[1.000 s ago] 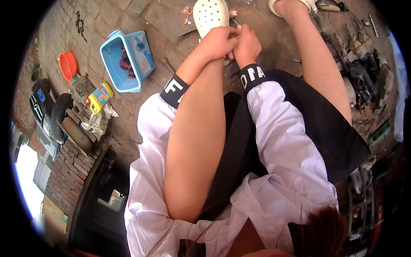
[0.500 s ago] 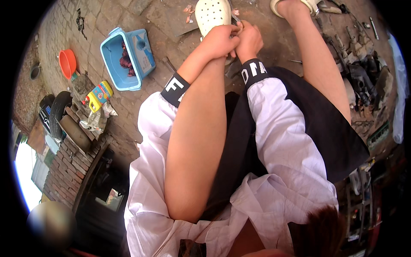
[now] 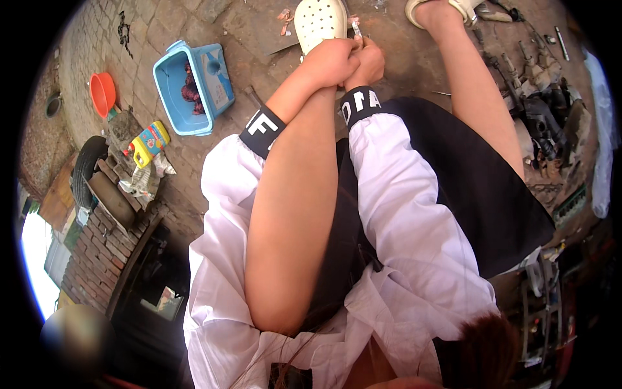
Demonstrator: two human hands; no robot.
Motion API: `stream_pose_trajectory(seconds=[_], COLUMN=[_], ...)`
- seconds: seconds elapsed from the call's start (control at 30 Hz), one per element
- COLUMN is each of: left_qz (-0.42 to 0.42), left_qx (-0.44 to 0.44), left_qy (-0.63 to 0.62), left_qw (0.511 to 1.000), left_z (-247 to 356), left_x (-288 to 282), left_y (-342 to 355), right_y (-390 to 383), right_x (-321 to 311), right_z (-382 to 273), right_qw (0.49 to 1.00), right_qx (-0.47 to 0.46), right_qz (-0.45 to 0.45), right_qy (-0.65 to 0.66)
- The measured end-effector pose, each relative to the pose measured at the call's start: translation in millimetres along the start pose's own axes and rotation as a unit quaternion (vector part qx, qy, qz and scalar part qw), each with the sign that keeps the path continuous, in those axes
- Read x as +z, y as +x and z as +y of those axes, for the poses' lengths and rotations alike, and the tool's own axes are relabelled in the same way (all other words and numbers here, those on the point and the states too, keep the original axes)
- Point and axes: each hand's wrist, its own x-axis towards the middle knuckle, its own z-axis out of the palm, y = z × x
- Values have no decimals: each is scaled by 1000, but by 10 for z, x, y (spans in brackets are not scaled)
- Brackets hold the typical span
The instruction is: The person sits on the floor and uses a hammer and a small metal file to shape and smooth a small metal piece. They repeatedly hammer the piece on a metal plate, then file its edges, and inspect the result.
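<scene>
Beyond my raised left knee, my two hands meet just in front of a cream clog (image 3: 321, 24) on my foot. My left hand (image 3: 329, 63) is closed, its fingers curled inward against my right hand. My right hand (image 3: 368, 63) is closed too, with its fingertips pinched together. A small, narrow, pale object (image 3: 357, 28) sticks out past the right fingertips. Its kind is too small to make out. Whatever lies between the left fingers is hidden behind the knuckles.
A blue plastic bin (image 3: 223, 74) holding dark purplish lumps (image 3: 190, 91) stands left, near a red basin (image 3: 102, 94) and a yellow bottle (image 3: 150, 144). A tyre (image 3: 85, 170) and stacked bricks (image 3: 97, 266) are farther left. Metal parts (image 3: 547, 120) lie heaped on the right.
My right hand and forearm have shifted left, closer to my left hand. The small pale object now shows above the fingertips. My left hand has hardly moved.
</scene>
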Motion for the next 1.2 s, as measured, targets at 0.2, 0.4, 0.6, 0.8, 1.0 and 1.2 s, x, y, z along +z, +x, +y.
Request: stream_pose_trajectory(seconds=[0.2, 0.4, 0.6, 0.8, 1.0, 1.2], left_qz=[-39, -31, -41, -19, -14, -13], left_qx=[-47, -73, -78, -67, -66, -63], left_qy=[-80, -143, -169, -169, -128, -118], left_qw=[995, 986, 982, 983, 990, 991], left_z=[71, 102, 86, 53, 42, 33], left_x=[-24, -34, -22, -13, -17, -9], left_y=[-6, -42, -41, -50, -45, -35], right_y=[50, 4, 67, 28, -12, -7], right_x=[-159, -245, -226, -265, -191, -138], right_z=[18, 39, 35, -85, -101, -48], right_qw=[998, 996, 994, 996, 997, 995], right_qx=[-36, -52, -86, -21, -14, -56], right_qz=[-43, -71, -61, -86, -56, -32], right_qy=[2, 1, -37, -8, -41, -79])
